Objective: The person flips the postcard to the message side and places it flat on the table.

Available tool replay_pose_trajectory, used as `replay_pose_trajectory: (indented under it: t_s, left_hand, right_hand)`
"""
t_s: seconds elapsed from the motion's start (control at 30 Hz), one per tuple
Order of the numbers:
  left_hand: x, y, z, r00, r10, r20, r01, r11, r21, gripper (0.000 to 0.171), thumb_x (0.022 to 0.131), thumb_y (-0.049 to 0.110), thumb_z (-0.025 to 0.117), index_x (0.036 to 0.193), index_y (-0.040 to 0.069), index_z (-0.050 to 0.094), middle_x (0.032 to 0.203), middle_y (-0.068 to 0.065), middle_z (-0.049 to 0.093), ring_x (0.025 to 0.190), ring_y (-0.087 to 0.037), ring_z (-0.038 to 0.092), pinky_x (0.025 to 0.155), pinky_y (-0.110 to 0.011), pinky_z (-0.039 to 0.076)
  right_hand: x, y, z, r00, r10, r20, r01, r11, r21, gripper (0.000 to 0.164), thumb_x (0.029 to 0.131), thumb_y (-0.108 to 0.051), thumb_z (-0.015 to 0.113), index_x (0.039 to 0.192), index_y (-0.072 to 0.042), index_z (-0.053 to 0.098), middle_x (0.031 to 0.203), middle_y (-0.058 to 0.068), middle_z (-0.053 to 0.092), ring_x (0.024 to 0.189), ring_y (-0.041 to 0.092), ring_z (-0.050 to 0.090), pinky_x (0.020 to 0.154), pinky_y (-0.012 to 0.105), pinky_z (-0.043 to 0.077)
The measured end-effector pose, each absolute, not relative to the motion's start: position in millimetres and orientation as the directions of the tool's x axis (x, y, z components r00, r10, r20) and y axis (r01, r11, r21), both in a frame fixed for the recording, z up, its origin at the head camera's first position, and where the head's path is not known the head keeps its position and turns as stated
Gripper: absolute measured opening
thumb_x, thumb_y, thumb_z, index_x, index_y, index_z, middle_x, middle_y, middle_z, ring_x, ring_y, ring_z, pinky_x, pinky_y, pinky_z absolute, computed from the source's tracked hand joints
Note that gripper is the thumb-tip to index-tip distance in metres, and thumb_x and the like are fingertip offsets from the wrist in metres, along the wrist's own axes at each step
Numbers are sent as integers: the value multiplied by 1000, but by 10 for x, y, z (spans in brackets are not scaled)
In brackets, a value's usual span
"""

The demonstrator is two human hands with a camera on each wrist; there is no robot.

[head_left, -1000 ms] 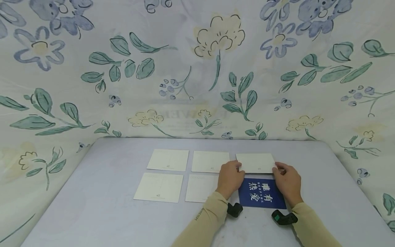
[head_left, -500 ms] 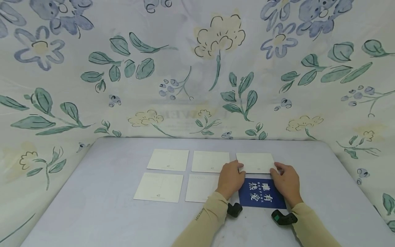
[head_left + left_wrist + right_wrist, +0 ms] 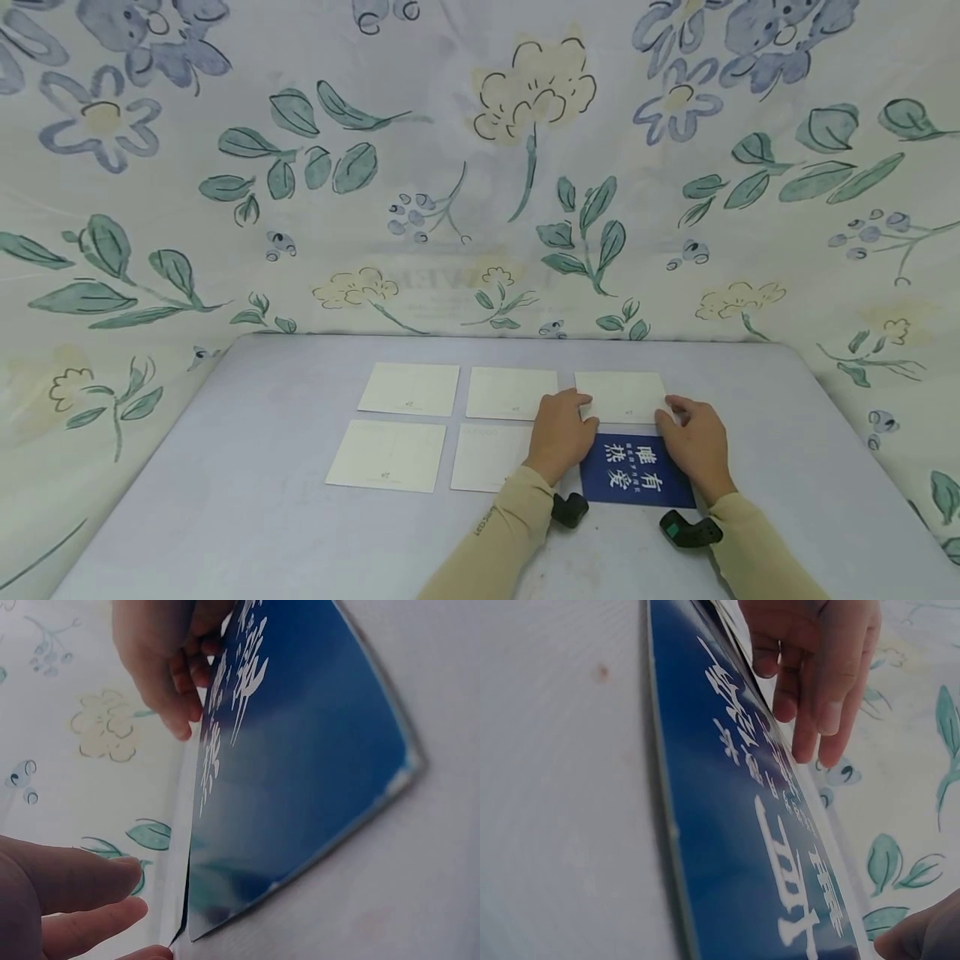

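In the head view a white card (image 3: 621, 395), like a postcard back, lies at the back right of the rows. My left hand (image 3: 562, 433) touches its left edge and my right hand (image 3: 697, 442) touches its right edge. Directly in front of it lies a dark blue card (image 3: 637, 469) with white lettering, between my wrists. The left wrist view shows my left fingertips (image 3: 127, 874) at the white card's thin edge, beside the blue card (image 3: 300, 750). In the right wrist view, my left hand's fingers (image 3: 832, 682) point down, fairly straight, at the same card.
More white cards lie to the left: one at back middle (image 3: 512, 392), one at back left (image 3: 409, 388), and one at front left (image 3: 386, 455). A front middle card (image 3: 487, 457) is partly covered by my left arm. Flowered cloth (image 3: 450, 167) rises behind the table (image 3: 225, 467).
The back right white card has settled flat, its front edge now slightly nearer the blue card, and the shadow beneath it is gone. My right hand has shifted slightly left.
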State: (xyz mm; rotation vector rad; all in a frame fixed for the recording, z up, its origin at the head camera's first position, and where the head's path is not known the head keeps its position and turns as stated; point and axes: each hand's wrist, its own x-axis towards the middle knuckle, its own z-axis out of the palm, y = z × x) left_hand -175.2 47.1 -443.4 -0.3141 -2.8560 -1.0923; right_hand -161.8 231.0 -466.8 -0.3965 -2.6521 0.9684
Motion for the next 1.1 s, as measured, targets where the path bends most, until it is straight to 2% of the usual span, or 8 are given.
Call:
replay_pose_trajectory:
  t_s: [0.23, 0.47, 0.57, 0.8, 0.97, 1.1]
  left_hand:
    - [-1747, 464, -4411, -979, 151, 137, 204, 724, 659, 30, 85, 18, 62, 113, 10, 67, 120, -7, 61, 111, -26, 53, 94, -37, 42]
    - [-1714, 434, -4294, -982, 132, 136, 190, 687, 701, 29, 85, 18, 63, 113, 11, 67, 115, -5, 63, 109, -24, 55, 92, -38, 44]
    - [-1701, 412, -4264, -984, 129, 126, 181, 674, 717, 30, 85, 19, 63, 113, 11, 67, 115, -5, 63, 111, -25, 55, 93, -39, 43]
    - [-1632, 377, -4217, -983, 157, 97, 179, 677, 714, 32, 85, 22, 62, 116, 13, 65, 114, -5, 63, 108, -23, 57, 89, -38, 46]
    - [-1528, 365, -4195, -970, 229, 78, 221, 707, 672, 36, 87, 24, 62, 120, 12, 62, 116, -6, 62, 109, -22, 57, 90, -36, 46]
    - [-1437, 345, -4182, -964, 243, 107, 255, 740, 622, 38, 86, 25, 62, 120, 9, 62, 116, -7, 63, 110, -24, 56, 91, -36, 46]
  right_hand:
    - [-1600, 2348, -4618, -933, 344, 102, 199, 733, -650, 42, 89, -22, 54, 123, 4, 55, 114, 24, 55, 96, 34, 50, 76, 46, 42]
    - [-1606, 2403, -4499, -949, 310, -48, 260, 691, -675, 52, 92, -30, 52, 132, 2, 45, 129, 26, 47, 114, 40, 46, 92, 53, 40]
    - [-1603, 2413, -4462, -952, 292, -87, 270, 675, -687, 56, 92, -34, 50, 135, 1, 42, 133, 26, 43, 118, 41, 44, 93, 54, 40]
    - [-1502, 2392, -4329, -966, 223, -127, 247, 668, -702, 63, 93, -42, 48, 139, -1, 37, 138, 25, 38, 119, 41, 40, 93, 54, 40]
    - [-1375, 2379, -4271, -973, 180, -147, 231, 704, -672, 66, 92, -43, 49, 140, 0, 34, 137, 26, 37, 120, 42, 39, 93, 55, 39]
    - [-1268, 2383, -4266, -978, 159, -137, 210, 733, -647, 66, 91, -42, 51, 139, 0, 34, 135, 27, 38, 119, 42, 40, 92, 55, 40]
